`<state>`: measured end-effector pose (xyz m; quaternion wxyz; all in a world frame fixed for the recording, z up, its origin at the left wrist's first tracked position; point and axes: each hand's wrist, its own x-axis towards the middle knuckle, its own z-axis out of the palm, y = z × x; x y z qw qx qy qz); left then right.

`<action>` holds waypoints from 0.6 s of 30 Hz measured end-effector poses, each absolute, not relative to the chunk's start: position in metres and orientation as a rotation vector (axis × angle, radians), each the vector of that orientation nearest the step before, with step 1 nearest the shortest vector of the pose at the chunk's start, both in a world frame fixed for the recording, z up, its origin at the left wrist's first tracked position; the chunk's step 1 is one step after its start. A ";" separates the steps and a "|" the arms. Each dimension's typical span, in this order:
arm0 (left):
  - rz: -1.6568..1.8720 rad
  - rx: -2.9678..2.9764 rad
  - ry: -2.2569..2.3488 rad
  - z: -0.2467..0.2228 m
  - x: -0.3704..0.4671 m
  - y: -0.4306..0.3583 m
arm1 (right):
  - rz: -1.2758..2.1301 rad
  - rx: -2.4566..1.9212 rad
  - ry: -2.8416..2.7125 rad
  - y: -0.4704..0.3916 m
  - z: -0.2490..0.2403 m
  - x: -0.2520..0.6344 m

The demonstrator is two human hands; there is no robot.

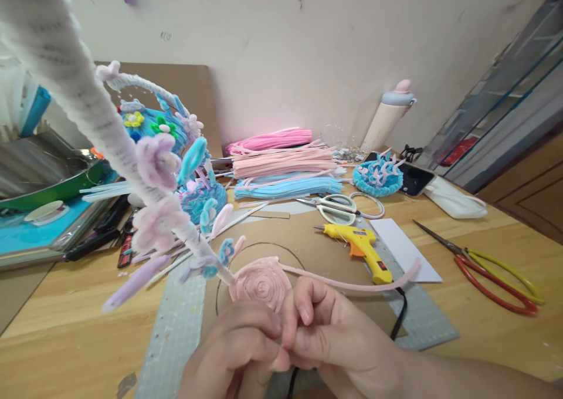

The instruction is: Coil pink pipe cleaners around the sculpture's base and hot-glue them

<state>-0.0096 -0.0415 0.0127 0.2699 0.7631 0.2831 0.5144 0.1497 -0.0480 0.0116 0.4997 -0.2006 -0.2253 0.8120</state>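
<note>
My left hand (pixel 241 343) and my right hand (pixel 329 334) meet at the bottom centre, fingertips pinched together. Anything between those fingertips is too small or too hidden to name. Just beyond them is a pink coil of fuzzy stems (pixel 263 284), its lower edge covered by my fingers. From the coil a loose pink stem (pixel 352 284) runs off to the right. A tall white wrapped stalk (pixel 105 117) with lilac, pink and blue flowers rises from beside the coil to the upper left.
A yellow glue gun (pixel 363 249), white-handled scissors (pixel 336 208) and red-and-yellow scissors (pixel 492 276) lie to the right. Bundles of pink and blue stems (pixel 284 161) are stacked by the wall. A decorated blue basket (pixel 160 123) and a metal pot (pixel 39 164) stand at left.
</note>
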 end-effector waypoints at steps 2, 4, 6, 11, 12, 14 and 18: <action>1.391 2.062 0.739 0.013 -0.009 -0.040 | 1.963 -0.461 -0.552 -0.047 0.008 0.149; 1.408 2.097 0.707 0.014 -0.009 -0.038 | 1.956 -0.439 -0.550 -0.046 0.005 0.149; 1.404 2.148 0.698 0.015 -0.009 -0.037 | 1.946 -0.417 -0.565 -0.045 0.004 0.149; 1.373 2.347 0.818 0.020 -0.013 -0.037 | 1.903 -0.405 -0.658 -0.047 0.009 0.154; 1.352 2.395 0.854 0.021 -0.014 -0.037 | 1.891 -0.433 -0.666 -0.047 0.010 0.155; 1.316 2.443 0.900 0.022 -0.016 -0.036 | 1.884 -0.470 -0.669 -0.047 0.009 0.154; 1.288 2.414 0.860 0.023 -0.011 -0.033 | 1.929 -0.455 -0.582 -0.047 0.007 0.152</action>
